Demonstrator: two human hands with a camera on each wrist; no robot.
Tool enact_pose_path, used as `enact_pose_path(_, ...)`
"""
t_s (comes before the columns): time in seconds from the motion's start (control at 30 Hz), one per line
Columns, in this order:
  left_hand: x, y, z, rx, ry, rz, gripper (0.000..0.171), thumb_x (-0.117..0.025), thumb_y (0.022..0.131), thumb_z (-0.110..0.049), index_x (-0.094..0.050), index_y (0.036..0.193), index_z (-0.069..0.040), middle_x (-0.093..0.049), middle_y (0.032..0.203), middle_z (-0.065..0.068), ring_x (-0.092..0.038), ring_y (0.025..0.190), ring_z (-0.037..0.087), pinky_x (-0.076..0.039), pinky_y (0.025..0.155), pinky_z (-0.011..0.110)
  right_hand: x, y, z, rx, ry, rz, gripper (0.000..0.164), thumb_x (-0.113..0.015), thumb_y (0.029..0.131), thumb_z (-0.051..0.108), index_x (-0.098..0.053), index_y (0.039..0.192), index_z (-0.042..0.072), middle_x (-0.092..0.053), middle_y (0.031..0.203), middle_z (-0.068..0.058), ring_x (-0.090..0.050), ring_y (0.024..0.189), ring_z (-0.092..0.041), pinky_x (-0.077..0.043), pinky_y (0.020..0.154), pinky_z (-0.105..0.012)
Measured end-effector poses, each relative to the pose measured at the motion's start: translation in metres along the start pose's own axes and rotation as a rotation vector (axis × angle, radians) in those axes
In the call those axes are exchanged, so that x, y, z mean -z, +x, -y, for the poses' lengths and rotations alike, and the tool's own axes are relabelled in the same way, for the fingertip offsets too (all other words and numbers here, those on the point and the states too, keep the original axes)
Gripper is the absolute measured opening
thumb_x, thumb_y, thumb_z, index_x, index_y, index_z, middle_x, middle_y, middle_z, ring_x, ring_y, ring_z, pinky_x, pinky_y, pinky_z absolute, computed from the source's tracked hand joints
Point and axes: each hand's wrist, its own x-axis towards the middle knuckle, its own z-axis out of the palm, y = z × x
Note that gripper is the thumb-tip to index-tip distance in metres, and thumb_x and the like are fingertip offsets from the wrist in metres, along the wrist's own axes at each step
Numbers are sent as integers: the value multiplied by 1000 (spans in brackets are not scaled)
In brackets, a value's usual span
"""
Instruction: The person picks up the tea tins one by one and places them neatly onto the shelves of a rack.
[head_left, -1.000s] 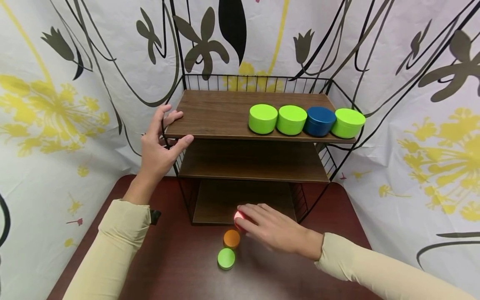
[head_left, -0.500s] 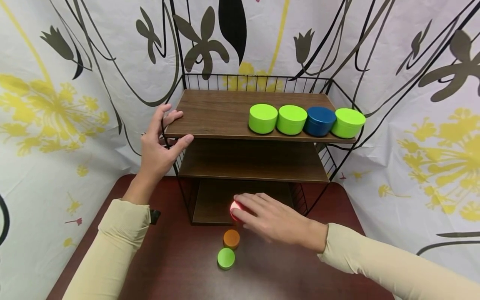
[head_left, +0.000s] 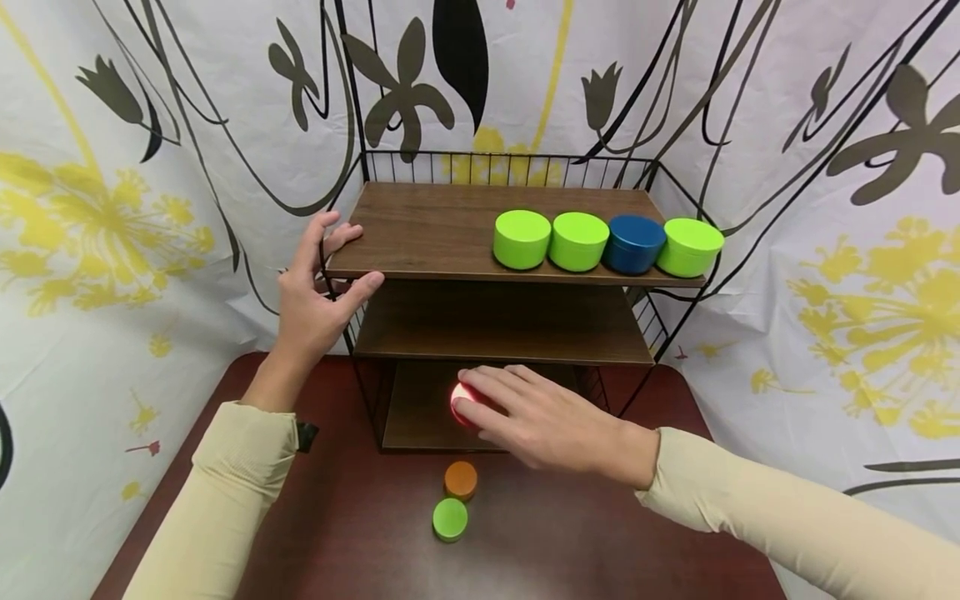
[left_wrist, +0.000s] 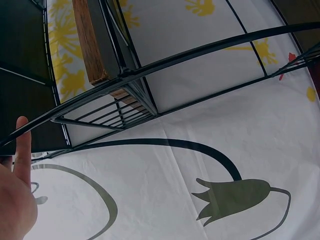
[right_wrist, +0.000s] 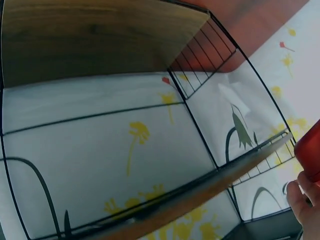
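My right hand [head_left: 540,421] holds a shiny red round tin [head_left: 461,403] between thumb and fingers, in front of the bottom shelf [head_left: 420,400]. In the right wrist view the red tin [right_wrist: 310,152] shows only partly, at the right edge. My left hand [head_left: 307,308] grips the left front corner of the black wire shelf rack [head_left: 360,367], thumb on the top board's front edge. One finger lies against the frame in the left wrist view. On the table below stand an orange tin [head_left: 461,480] and a small green tin [head_left: 450,519].
Along the right part of the top shelf [head_left: 420,233] stand several lidded tins: two green [head_left: 521,240], a blue tin [head_left: 634,244] and another green tin [head_left: 690,248]. A middle shelf [head_left: 502,321] lies beneath. Patterned white cloth [head_left: 787,100] surrounds the dark red table [head_left: 345,517].
My right hand has carried the red tin upward and slightly left, from near the orange tin to before the bottom shelf. The left hand keeps its grip on the rack.
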Motion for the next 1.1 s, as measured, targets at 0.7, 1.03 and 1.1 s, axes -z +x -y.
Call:
enact_pose_path(0.7,1,1,0,7,-5,12,76,-80,79,0,-45,146,-10,-66,130,7,-63,111,21,-50,63,16,52,35,-24,33,-86,-58,46,-68,95,25,-52,134,6,-51,141,-21,-51,127,-31,-46,99,-44)
enact_pose_path(1.03,1,1,1,0,-1,10,74,-80,81,-2,-46,146,-12,-66,129,5,-63,110,18,-49,61,17,70,52,-37,43,-109,-82,45,-66,97,24,-53,136,5,-51,141,-22,-51,127,-33,-44,102,-46)
enact_pose_path(1.1,2,1,0,-4,-2,13,73,-79,82,-1,-45,146,-11,-66,129,6,-63,111,19,-49,61,17,73,56,-41,42,-112,-94,47,-67,96,25,-53,136,5,-52,141,-22,-51,127,-34,-43,103,-46)
